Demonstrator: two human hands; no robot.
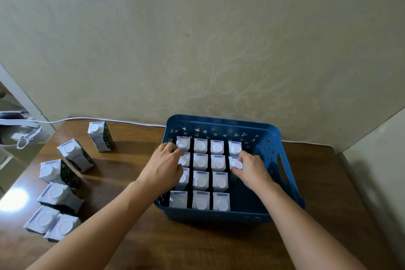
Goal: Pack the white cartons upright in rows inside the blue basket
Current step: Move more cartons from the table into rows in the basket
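Both hands inside blue basket [285, 151]: right hand [252, 170] pinches a carton [236, 163]; left hand [163, 166] rests, fingers curled, on left-column cartons [183, 160].

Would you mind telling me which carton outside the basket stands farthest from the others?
The carton nearest the wall, standing alone behind the other five loose cartons left of the basket.

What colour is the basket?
Blue; the basket shows best in the head view.

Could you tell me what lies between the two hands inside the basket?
In the head view, upright white cartons fill the stretch between the left hand and right hand.
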